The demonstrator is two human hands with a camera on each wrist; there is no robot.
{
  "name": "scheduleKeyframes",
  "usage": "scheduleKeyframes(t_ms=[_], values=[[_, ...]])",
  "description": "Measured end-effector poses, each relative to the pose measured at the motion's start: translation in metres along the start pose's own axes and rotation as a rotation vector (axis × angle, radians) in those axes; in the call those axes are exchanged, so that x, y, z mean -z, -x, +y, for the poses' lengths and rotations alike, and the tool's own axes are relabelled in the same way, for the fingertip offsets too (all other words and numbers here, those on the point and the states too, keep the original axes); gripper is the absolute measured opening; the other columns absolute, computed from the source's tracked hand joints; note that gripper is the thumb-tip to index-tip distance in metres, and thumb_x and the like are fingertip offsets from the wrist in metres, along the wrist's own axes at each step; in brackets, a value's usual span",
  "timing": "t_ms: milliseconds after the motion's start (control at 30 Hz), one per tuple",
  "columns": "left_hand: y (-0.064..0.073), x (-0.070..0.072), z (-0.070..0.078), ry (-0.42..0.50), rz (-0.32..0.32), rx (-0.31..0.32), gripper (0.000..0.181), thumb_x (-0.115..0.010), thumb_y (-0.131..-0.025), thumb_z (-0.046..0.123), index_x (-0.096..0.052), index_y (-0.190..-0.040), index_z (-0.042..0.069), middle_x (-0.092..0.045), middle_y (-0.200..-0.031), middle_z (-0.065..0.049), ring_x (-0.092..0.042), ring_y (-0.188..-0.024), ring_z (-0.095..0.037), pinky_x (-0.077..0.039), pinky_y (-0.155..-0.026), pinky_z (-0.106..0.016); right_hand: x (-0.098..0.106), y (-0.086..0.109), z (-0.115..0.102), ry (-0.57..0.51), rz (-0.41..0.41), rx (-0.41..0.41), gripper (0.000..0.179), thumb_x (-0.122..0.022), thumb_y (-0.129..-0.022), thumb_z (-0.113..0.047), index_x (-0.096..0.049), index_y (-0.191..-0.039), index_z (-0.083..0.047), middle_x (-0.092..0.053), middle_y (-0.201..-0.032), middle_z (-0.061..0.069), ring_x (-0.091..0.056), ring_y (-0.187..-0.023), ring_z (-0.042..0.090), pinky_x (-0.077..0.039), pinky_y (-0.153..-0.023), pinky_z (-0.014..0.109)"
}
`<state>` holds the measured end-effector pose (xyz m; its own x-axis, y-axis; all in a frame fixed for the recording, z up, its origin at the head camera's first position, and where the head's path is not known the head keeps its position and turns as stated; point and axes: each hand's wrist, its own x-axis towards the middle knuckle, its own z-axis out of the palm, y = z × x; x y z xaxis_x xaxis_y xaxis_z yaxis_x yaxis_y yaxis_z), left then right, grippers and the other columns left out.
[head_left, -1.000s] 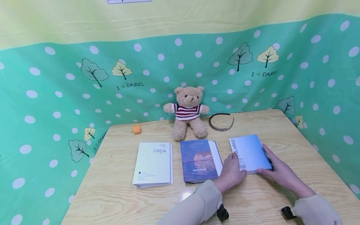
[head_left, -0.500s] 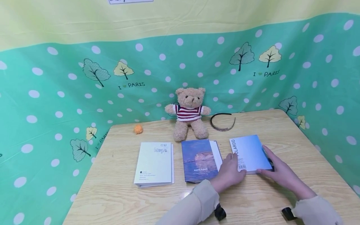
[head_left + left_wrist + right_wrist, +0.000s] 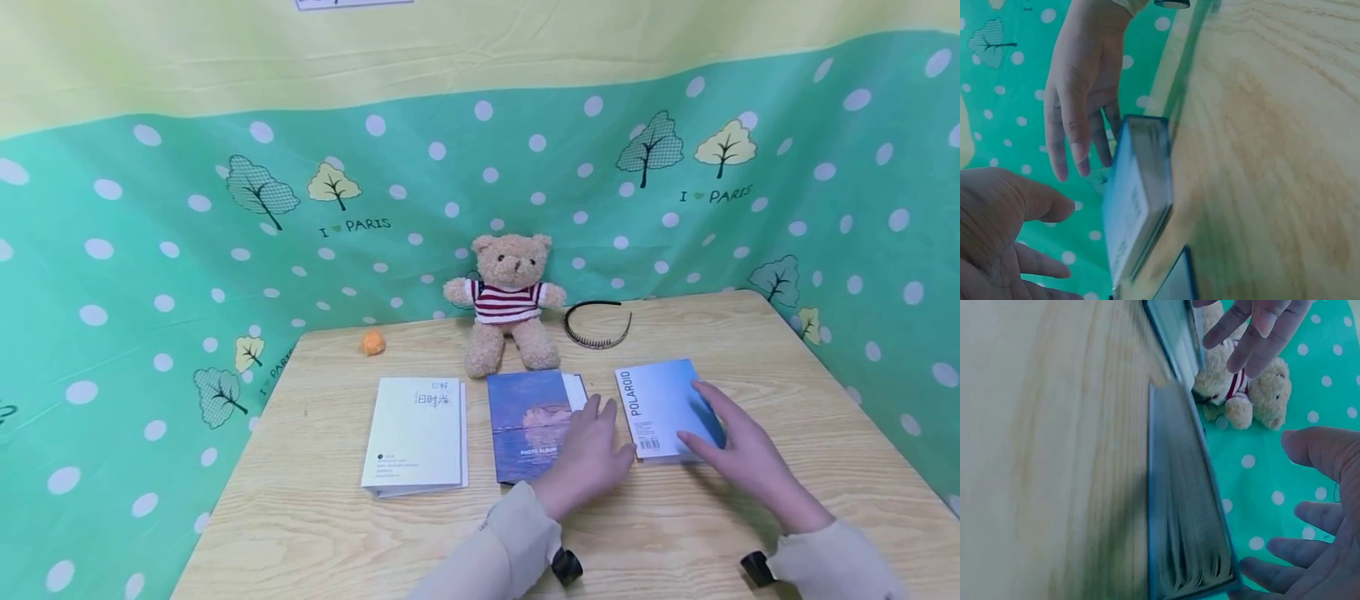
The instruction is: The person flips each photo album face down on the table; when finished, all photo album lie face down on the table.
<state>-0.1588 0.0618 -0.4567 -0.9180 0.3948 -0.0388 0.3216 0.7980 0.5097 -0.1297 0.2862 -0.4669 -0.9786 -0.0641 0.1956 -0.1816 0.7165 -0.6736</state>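
Observation:
A blue album marked POLAROID (image 3: 662,412) lies on the table at the right, its page edges showing in the right wrist view. My right hand (image 3: 742,446) hovers at its right side, fingers spread and thumb over the near edge. My left hand (image 3: 588,454) is left of it, above the right part of a dark blue photo album (image 3: 525,429) with a painted seascape cover, hiding its lower right corner. Both hands hold nothing, fingers loosely extended. A white album (image 3: 412,433) with handwritten-style characters lies further left.
Behind the albums a teddy bear (image 3: 512,304) in a striped shirt sits against the green dotted cloth (image 3: 420,192). A black headband (image 3: 597,342) lies to its right, and a small orange fluffy ball (image 3: 372,342) near the table's back left edge.
My left hand has come off the blue POLAROID album and moved left over the photo album. My right hand has loosened from the album's right edge. The albums lie as before.

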Motion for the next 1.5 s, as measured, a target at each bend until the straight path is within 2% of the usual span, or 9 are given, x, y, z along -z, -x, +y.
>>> scheduleKeyframes(t_ms=[200, 300, 500, 633, 767, 900, 1033, 1300, 1500], values=[[0.007, 0.016, -0.011, 0.027, 0.029, -0.012, 0.066, -0.061, -0.094, 0.038, -0.039, -0.149, 0.011, -0.032, -0.155, -0.011, -0.033, -0.14, -0.03, -0.031, -0.112, -0.04, -0.006, -0.003, -0.009, -0.011, 0.025, 0.056, 0.079, -0.072, -0.089, -0.026, -0.029, -0.152, -0.005, -0.028, -0.15, 0.034, -0.028, -0.132, 0.057, -0.025, -0.101, 0.071], [0.009, 0.023, -0.018, 0.027, 0.049, -0.017, 0.064, -0.061, -0.094, 0.038, -0.041, -0.148, 0.009, -0.034, -0.154, -0.012, -0.035, -0.139, -0.029, -0.034, -0.11, -0.04, -0.009, -0.005, -0.013, -0.013, 0.024, 0.069, 0.077, -0.072, -0.089, -0.025, -0.031, -0.151, -0.004, -0.029, -0.149, 0.034, -0.028, -0.132, 0.057, -0.025, -0.101, 0.071], [0.013, 0.031, -0.035, 0.016, 0.112, -0.053, 0.062, -0.063, -0.093, 0.033, -0.044, -0.146, 0.005, -0.038, -0.15, -0.02, -0.037, -0.136, -0.038, -0.034, -0.11, -0.046, -0.016, -0.009, -0.023, -0.019, 0.001, 0.066, 0.074, -0.071, -0.09, -0.026, -0.034, -0.15, -0.004, -0.03, -0.149, 0.032, -0.028, -0.134, 0.056, -0.026, -0.102, 0.07], [0.017, 0.035, -0.044, -0.027, 0.162, -0.06, 0.062, -0.066, -0.091, 0.031, -0.048, -0.143, 0.005, -0.04, -0.148, -0.022, -0.04, -0.133, -0.039, -0.036, -0.108, -0.048, -0.023, -0.011, -0.028, -0.031, 0.008, 0.091, 0.07, -0.072, -0.089, -0.023, -0.038, -0.148, -0.004, -0.034, -0.148, 0.031, -0.036, -0.13, 0.053, -0.031, -0.1, 0.068], [0.02, 0.037, -0.049, -0.104, 0.194, -0.041, 0.062, -0.068, -0.089, 0.034, -0.051, -0.141, 0.007, -0.041, -0.146, -0.022, -0.038, -0.133, -0.041, -0.035, -0.106, -0.056, -0.032, -0.013, -0.033, -0.047, 0.012, 0.124, 0.066, -0.072, -0.089, -0.018, -0.042, -0.144, -0.002, -0.038, -0.146, 0.029, -0.048, -0.122, 0.049, -0.039, -0.098, 0.063], [0.024, 0.037, -0.054, -0.156, 0.183, 0.016, 0.06, -0.068, -0.087, 0.036, -0.053, -0.139, 0.009, -0.037, -0.148, -0.024, -0.03, -0.137, -0.046, -0.028, -0.106, -0.064, -0.04, -0.013, -0.039, -0.068, -0.018, 0.129, 0.064, -0.071, -0.09, -0.02, -0.042, -0.145, -0.002, -0.04, -0.146, 0.027, -0.053, -0.119, 0.046, -0.042, -0.097, 0.06], [0.028, 0.037, -0.06, -0.15, 0.155, 0.057, 0.064, -0.069, -0.087, 0.036, -0.05, -0.141, 0.01, -0.029, -0.152, -0.028, -0.022, -0.139, -0.05, -0.022, -0.108, -0.066, -0.048, -0.013, -0.044, -0.104, -0.057, 0.123, 0.065, -0.069, -0.092, -0.024, -0.04, -0.147, -0.006, -0.04, -0.147, 0.025, -0.052, -0.119, 0.045, -0.04, -0.098, 0.062], [0.03, 0.04, -0.07, -0.169, 0.141, 0.095, 0.071, -0.073, -0.083, 0.042, -0.05, -0.141, 0.008, -0.026, -0.152, -0.031, -0.019, -0.139, -0.053, -0.025, -0.106, -0.067, -0.061, -0.012, -0.05, -0.152, -0.114, 0.158, 0.063, -0.067, -0.093, -0.021, -0.04, -0.146, -0.002, -0.039, -0.147, 0.025, -0.053, -0.119, 0.046, -0.041, -0.098, 0.061], [0.033, 0.04, -0.077, -0.159, 0.13, 0.116, 0.074, -0.072, -0.083, 0.041, -0.046, -0.144, 0.008, -0.022, -0.153, -0.032, -0.015, -0.14, -0.053, -0.026, -0.107, -0.066, -0.071, -0.012, -0.055, -0.15, -0.154, 0.17, 0.064, -0.066, -0.094, -0.027, -0.039, -0.146, -0.001, -0.037, -0.148, 0.027, -0.054, -0.118, 0.047, -0.039, -0.099, 0.063]])
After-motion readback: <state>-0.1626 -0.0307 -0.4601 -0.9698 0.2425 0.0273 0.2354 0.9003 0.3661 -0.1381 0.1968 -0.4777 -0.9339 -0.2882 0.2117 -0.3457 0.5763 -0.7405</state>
